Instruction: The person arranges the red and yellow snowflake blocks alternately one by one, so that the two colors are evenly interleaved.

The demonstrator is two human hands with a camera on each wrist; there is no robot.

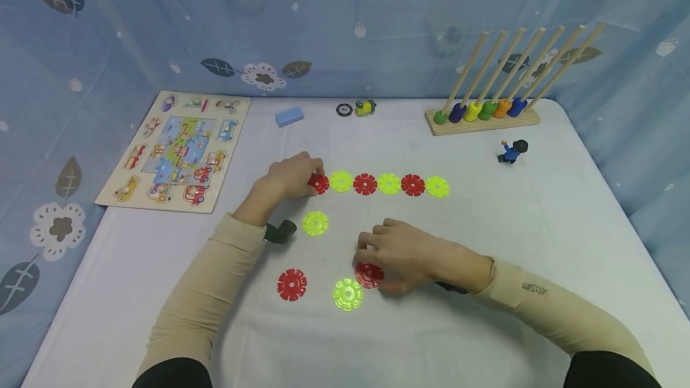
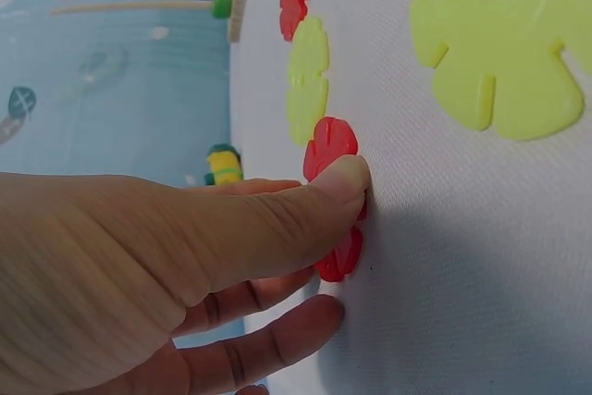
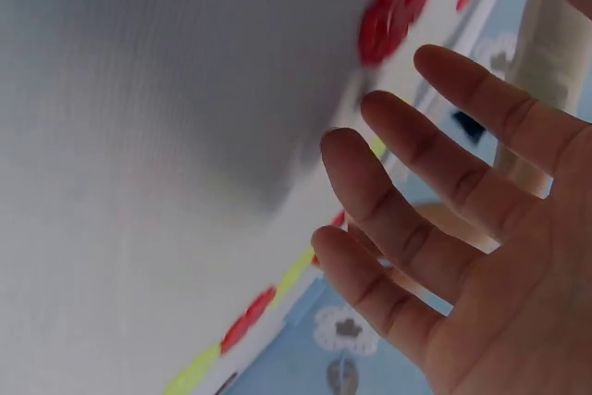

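Note:
My left hand (image 1: 293, 175) pinches a red slotted plastic disc (image 2: 331, 145) at the left end of a row of alternating red and yellow-green discs. Its thumb lies over the disc, and part of the disc is hidden by the hand. The right hand (image 1: 401, 253) has its fingers spread and relaxed, close beside another red disc (image 1: 369, 275) nearer the front. Left of that disc lie a yellow-green disc (image 1: 347, 294) and a red disc (image 1: 291, 284). One more yellow-green disc (image 1: 315, 223) sits just below the left hand.
A wooden picture puzzle board (image 1: 226, 163) lies at the back left. Along the back are a blue block (image 1: 289, 117), a black ring (image 1: 344, 110) and a small yellow-green toy (image 1: 365, 108). A wooden peg stand (image 1: 485, 127) with coloured beads and a toy figure (image 1: 513, 151) stand at the right.

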